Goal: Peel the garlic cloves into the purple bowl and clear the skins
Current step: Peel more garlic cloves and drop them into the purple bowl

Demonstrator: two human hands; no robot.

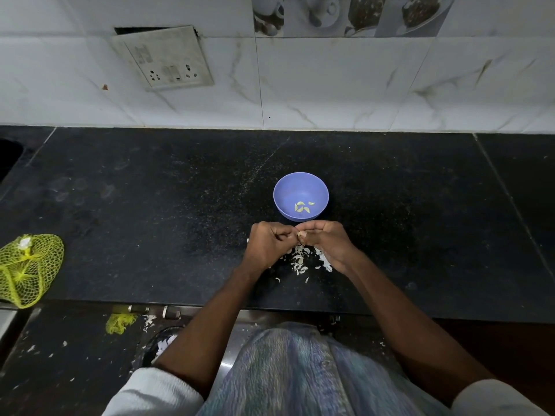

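Left hand (268,244) and right hand (326,240) pinch one garlic clove (299,234) between curled fingertips, near the countertop's (150,205) front edge

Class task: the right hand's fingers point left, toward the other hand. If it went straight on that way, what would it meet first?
Most likely the left hand: the right hand already meets it fingertip to fingertip around a garlic clove.

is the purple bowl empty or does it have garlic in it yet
Not empty: the purple bowl stands upright and holds a few peeled cloves at its bottom, far from full.
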